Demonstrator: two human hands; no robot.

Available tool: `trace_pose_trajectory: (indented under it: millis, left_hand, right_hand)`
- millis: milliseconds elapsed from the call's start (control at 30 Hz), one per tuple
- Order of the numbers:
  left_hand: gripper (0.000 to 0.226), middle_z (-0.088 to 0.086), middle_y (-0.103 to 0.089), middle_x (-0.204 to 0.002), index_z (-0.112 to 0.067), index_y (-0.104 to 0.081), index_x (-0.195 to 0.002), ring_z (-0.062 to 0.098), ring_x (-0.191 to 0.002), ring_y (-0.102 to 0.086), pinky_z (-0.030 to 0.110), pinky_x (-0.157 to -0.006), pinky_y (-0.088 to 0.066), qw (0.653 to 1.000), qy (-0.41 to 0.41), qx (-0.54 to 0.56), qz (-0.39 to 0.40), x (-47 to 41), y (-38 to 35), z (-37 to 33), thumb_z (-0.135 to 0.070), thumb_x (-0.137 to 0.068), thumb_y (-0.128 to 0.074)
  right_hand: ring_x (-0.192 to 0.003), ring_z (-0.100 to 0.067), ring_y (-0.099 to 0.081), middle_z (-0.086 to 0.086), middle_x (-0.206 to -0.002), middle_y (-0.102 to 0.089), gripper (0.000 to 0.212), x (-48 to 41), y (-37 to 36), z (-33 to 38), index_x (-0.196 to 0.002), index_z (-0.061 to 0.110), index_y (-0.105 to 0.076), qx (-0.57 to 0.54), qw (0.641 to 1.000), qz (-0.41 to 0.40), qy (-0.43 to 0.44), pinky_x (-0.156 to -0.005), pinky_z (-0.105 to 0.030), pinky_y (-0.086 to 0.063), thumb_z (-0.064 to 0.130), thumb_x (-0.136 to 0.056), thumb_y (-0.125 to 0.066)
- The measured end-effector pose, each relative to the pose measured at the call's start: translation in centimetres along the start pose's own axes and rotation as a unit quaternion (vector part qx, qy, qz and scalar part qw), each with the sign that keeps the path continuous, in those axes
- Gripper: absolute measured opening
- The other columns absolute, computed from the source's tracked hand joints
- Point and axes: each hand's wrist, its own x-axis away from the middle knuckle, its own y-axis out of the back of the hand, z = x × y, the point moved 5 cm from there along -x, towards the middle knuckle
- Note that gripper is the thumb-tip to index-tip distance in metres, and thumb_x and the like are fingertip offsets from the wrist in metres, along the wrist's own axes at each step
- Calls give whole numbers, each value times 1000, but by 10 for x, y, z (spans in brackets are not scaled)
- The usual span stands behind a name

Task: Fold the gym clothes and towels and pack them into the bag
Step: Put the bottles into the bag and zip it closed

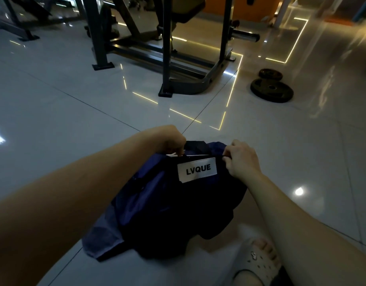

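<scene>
You look to be at the packing or closing step, your left hand (173,141) and right hand (240,157) each pinching the top edge of the dark navy bag (178,203) with the white LVQUE label (197,169), slumped on the tiled floor (54,120) before you, so next draw that opening apart or shut

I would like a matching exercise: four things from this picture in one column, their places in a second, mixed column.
1. label
2. weight plates
3. sandal
4. left hand

a. floor, far right
b. bottom right, on a foot
c. gripping the bag's top edge, left side
d. on the bag, reading LVQUE

Pairs: 1-d, 2-a, 3-b, 4-c
</scene>
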Motion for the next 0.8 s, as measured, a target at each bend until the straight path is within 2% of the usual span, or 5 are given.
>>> trace_pose_trajectory:
  millis: [133,267,367,600,800]
  left_hand:
    - [25,3,-44,-48,-9,-58,-65,14,-43,-35,20,-44,-25,999,50,6,16,15,17,27,-6,-88,-70]
    - [25,3,-48,-46,-7,-62,-65,14,-42,-37,19,-44,-26,997,37,72,-19,30,19,45,-8,-87,-73]
    - [30,6,-47,-50,-8,-56,-61,15,-39,-35,18,-41,-26,993,20,107,-47,34,13,57,-7,-84,-75]
    - [15,9,-49,-57,-2,-63,-73,18,-46,-39,14,-37,-27,986,22,150,-63,54,32,86,-3,-81,-75]
    - [24,9,-45,-61,-5,-61,-63,19,-50,-32,22,-45,-22,988,48,139,-47,76,49,128,-8,-81,-76]
  right_hand:
    - [-103,-27,-57,-4,-112,-58,21,1,8,10,-107,23,-70,34,995,83,-45,-89,-36,-46,22,-87,-63]
    - [-113,-22,-50,-1,-120,-54,36,2,19,96,-121,25,-67,-76,980,96,157,-99,-41,-44,24,-85,-65]
    - [-115,-21,-50,2,-121,-57,36,15,11,139,-124,25,-67,-37,965,111,237,-100,-41,-42,20,-90,-58]
    - [-112,-19,-56,4,-114,-63,27,19,14,104,-117,25,-71,-82,980,91,157,-107,-42,-40,14,-95,-61]
    - [-112,-20,-58,5,-114,-66,27,19,10,99,-116,27,-72,-83,986,83,115,-108,-43,-40,15,-94,-61]
